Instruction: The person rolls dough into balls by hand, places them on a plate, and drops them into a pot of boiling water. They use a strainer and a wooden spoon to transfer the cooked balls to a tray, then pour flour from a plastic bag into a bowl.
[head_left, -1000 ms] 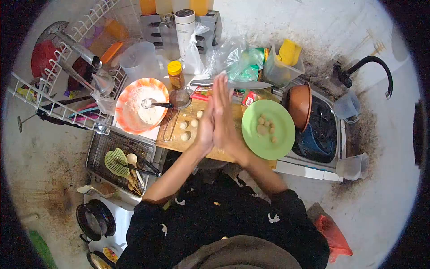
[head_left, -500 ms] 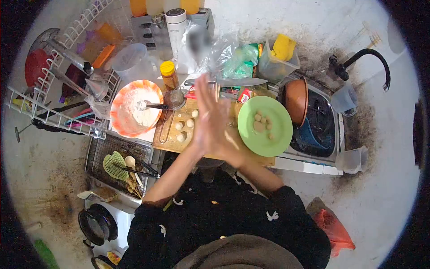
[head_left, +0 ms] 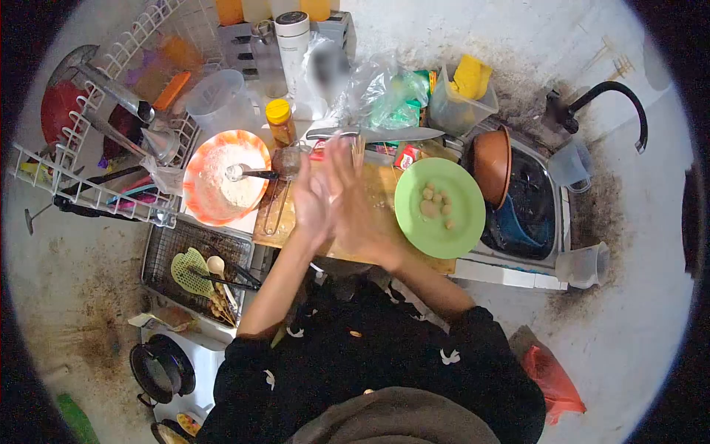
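Over the wooden board [head_left: 381, 194], my left hand [head_left: 313, 201] and my right hand [head_left: 356, 211] face each other palm to palm, fingers stretched and somewhat blurred. Whether something small lies between the palms cannot be made out. Right of them, a green plate [head_left: 440, 240] bears several small beige balls [head_left: 429, 194]. To the left stands an orange and white bowl [head_left: 203, 177] of white flour [head_left: 235, 191], with a black-handled spoon [head_left: 255, 175] in it. A small strainer [head_left: 288, 160] rests between bowl and board.
Behind the board lie a large knife [head_left: 399, 135] and plastic bags [head_left: 373, 89], near a yellow-capped jar [head_left: 280, 126]. The sink [head_left: 551, 211] holding a brown bowl [head_left: 489, 166] is at right. At left are a white wire rack [head_left: 74, 137] and a tray with utensils [head_left: 166, 240].
Both hands have shifted left and slightly apart at the fingers. They now cover the white balls that showed on the board's left part.
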`<state>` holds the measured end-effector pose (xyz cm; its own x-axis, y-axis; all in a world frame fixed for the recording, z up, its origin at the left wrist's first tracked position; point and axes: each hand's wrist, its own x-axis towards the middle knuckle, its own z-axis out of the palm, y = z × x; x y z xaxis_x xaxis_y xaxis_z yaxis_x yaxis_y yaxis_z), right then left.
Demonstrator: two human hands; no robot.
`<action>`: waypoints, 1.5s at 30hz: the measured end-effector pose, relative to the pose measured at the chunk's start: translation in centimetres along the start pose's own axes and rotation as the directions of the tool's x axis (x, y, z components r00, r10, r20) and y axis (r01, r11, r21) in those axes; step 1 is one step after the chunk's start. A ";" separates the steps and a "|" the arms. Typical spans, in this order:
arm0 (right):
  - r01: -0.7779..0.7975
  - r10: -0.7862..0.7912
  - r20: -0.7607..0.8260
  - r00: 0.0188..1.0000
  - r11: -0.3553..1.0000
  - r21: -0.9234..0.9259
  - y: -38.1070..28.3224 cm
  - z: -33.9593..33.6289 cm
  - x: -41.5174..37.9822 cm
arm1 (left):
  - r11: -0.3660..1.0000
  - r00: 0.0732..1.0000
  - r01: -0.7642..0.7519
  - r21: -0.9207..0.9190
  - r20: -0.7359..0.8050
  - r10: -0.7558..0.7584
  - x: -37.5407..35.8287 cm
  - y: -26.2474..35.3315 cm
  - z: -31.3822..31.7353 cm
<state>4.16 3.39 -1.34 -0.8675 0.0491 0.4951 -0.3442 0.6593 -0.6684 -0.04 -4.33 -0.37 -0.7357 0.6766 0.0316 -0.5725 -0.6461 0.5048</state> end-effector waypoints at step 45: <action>-0.015 0.032 -0.186 0.982 0.996 0.092 -2.3 -2.6 2.5 | 0.937 0.999 0.022 0.349 -0.035 -0.010 -0.4 -3.2 1.5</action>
<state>3.72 4.00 2.89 -0.7962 0.2091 0.5677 -0.3623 0.5867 -0.7243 2.62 -2.00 -0.71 -0.7423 0.6701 -0.0039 -0.4258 -0.4671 0.7749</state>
